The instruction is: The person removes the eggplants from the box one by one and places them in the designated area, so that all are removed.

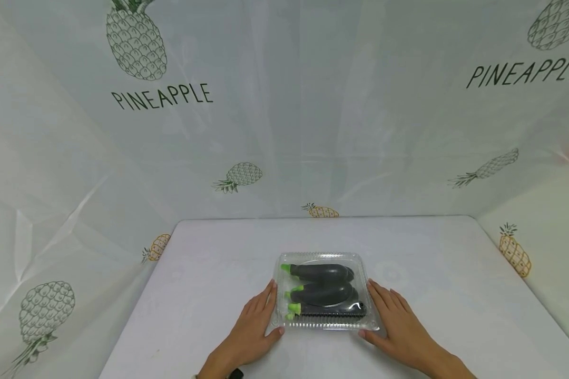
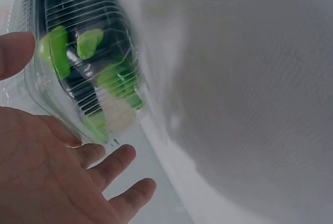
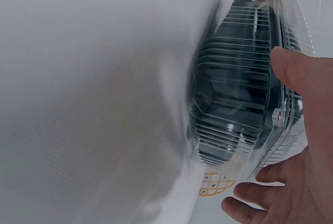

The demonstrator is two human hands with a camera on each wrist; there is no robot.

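On the white table, in the head view, sits a clear plastic clamshell box point(image 1: 327, 326) with ribbed sides. Several dark eggplants point(image 1: 324, 293) with bright green stems lie inside it, stems toward the left. My left hand point(image 1: 252, 330) rests along the box's left side, fingers straight and thumb at the front left corner. Along the right side lies my right hand point(image 1: 403, 331), fingers extended and thumb by the front right corner. Both wrist views show a thumb point(image 2: 15, 52) near the rim and the other fingers point(image 3: 263, 193) spread beside the box.
The white tabletop point(image 1: 208, 263) extends around the box to a rounded back edge. Behind and at both sides hangs a pale sheet point(image 1: 303, 116) printed with pineapples and lettering. A small dark item point(image 1: 236, 373) shows by the left wrist.
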